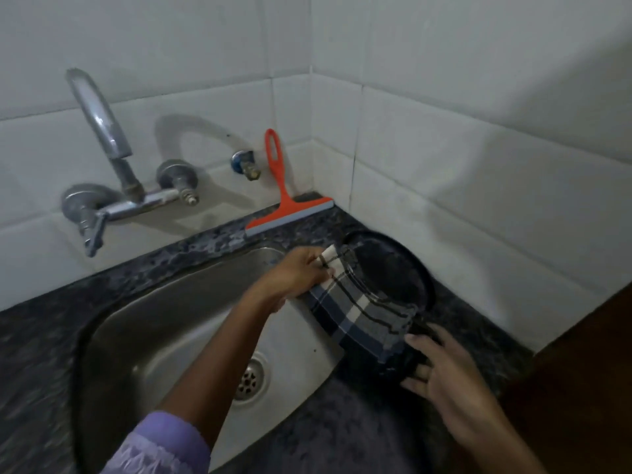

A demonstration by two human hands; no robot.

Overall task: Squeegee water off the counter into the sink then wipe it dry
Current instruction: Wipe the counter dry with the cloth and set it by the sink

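A navy, grey and white checked cloth [359,306] is stretched across the left side of a round black pan [393,268] on the dark speckled counter [455,319]. My left hand [301,271] pinches the cloth's upper white corner just past the sink's right rim. My right hand [441,367] grips the cloth's dark lower end, thumb below and fingers above; that part is blurred. An orange squeegee [284,203] with a grey blade leans against the tiled wall, untouched. The steel sink [154,336] lies to the left, its drain [249,378] showing.
A chrome wall tap [102,131] arches over the sink's back left, and a small valve [246,164] sticks out beside the squeegee handle. White tiled walls meet in a corner behind the pan. A brown wooden surface [588,388] borders the counter at right.
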